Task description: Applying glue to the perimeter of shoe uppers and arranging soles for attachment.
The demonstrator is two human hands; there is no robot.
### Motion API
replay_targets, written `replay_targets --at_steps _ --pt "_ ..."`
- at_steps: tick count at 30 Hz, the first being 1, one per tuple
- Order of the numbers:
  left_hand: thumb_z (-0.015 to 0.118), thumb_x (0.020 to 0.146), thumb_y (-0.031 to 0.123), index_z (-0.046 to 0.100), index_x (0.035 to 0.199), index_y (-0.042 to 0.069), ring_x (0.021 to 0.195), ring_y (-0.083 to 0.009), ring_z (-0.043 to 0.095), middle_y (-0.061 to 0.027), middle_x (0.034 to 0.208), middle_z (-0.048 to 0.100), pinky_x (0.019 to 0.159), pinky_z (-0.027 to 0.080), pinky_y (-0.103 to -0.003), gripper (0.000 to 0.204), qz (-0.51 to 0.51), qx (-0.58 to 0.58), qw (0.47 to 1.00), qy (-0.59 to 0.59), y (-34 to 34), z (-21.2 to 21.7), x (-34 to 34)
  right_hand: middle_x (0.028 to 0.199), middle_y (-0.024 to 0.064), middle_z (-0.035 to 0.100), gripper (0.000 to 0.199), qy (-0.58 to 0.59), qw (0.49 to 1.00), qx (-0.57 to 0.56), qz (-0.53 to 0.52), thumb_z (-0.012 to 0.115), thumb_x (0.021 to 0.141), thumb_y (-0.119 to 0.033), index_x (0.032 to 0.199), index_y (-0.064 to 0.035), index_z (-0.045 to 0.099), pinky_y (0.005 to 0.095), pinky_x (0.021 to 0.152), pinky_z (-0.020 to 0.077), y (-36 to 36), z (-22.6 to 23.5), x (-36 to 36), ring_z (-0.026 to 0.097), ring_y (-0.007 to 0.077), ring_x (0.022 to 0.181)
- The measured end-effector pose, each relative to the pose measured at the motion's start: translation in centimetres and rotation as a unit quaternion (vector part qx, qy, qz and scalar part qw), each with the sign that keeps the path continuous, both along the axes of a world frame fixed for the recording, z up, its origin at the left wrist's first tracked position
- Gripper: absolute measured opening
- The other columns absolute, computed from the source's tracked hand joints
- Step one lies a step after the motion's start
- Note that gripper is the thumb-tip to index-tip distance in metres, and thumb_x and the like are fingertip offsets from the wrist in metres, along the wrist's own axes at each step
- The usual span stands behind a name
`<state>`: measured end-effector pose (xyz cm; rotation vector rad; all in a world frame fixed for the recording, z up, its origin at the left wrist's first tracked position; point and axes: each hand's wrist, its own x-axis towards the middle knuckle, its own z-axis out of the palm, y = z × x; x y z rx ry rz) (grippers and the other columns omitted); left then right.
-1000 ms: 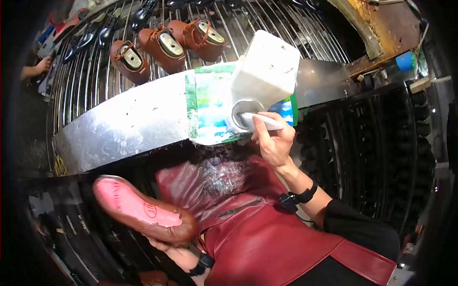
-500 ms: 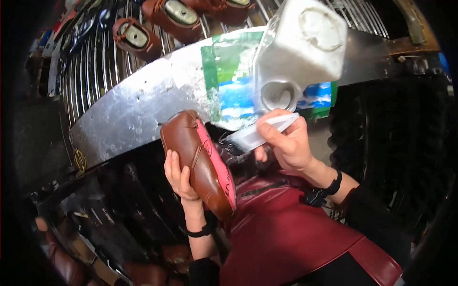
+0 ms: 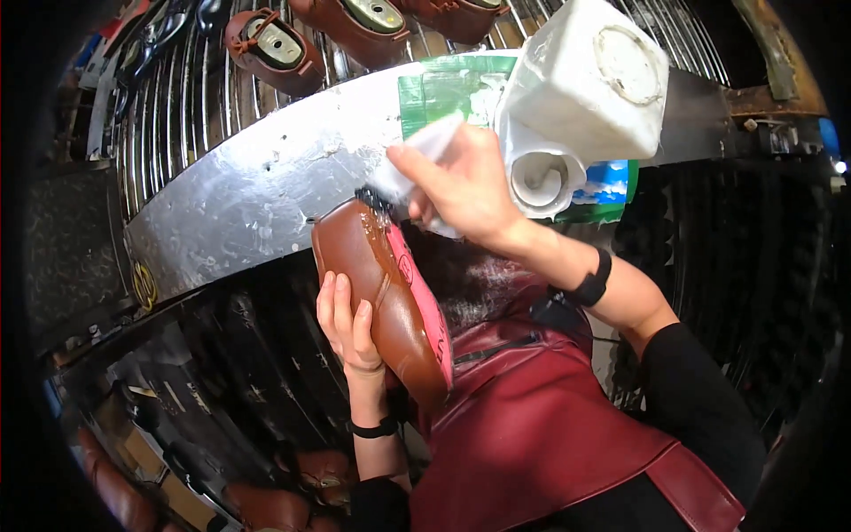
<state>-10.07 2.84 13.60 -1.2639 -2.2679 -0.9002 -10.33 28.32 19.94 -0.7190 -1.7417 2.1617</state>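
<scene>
My left hand [image 3: 347,328] is closed around the side of a brown leather shoe upper [image 3: 355,257], its toe pointing away from me. Along the shoe's right side shows a pink bottom [image 3: 419,293] with dark markings. My right hand [image 3: 474,191] grips a brush [image 3: 434,142] by its pale handle, smeared by motion. The black bristles [image 3: 373,200] touch the toe edge, where the leather looks wet and shiny. Just right of this hand, a white plastic jug [image 3: 589,84] lies tilted, its round opening [image 3: 542,182] holding something white.
A curved metal ledge [image 3: 239,204] with green and blue sheeting [image 3: 443,93] runs across ahead. Beyond it, several brown shoes [image 3: 275,51] stand on a rack of metal bars [image 3: 173,115]. More brown shoes [image 3: 266,505] lie low at the left. A red apron [image 3: 550,408] covers my front.
My right hand has moved left and away from me, bringing the brush from beside the pink bottom to the toe edge. A shiny wet patch now shows there.
</scene>
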Motion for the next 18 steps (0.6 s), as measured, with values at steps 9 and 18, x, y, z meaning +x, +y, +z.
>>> replay_targets --at_steps 9,18 --pt "0.066 0.097 0.0 0.053 0.125 0.003 0.127 -0.0476 0.062 -0.0281 0.137 0.064 0.103 0.056 -0.056 0.031 0.002 0.047 0.998 0.029 0.1 -0.5 -0.8 0.078 0.0045 0.073 0.018 0.021 0.995 -0.057 0.078 0.076 0.099 -0.018 0.098 0.0004 0.075 0.0212 0.046 0.048 -1.6 1.6 7.3 0.063 0.007 0.053" --pt "0.072 0.093 0.002 0.053 0.13 0.002 0.128 -0.0467 0.062 -0.0271 0.14 0.063 0.107 0.055 -0.053 0.041 -0.007 0.059 0.997 0.048 1.1 0.6 -0.8 0.092 0.0165 0.075 0.015 0.267 0.931 0.152 0.194 0.074 0.094 -0.001 0.107 0.0059 0.074 0.0378 0.072 0.0609 -4.7 3.5 15.9 0.075 0.0297 0.082"
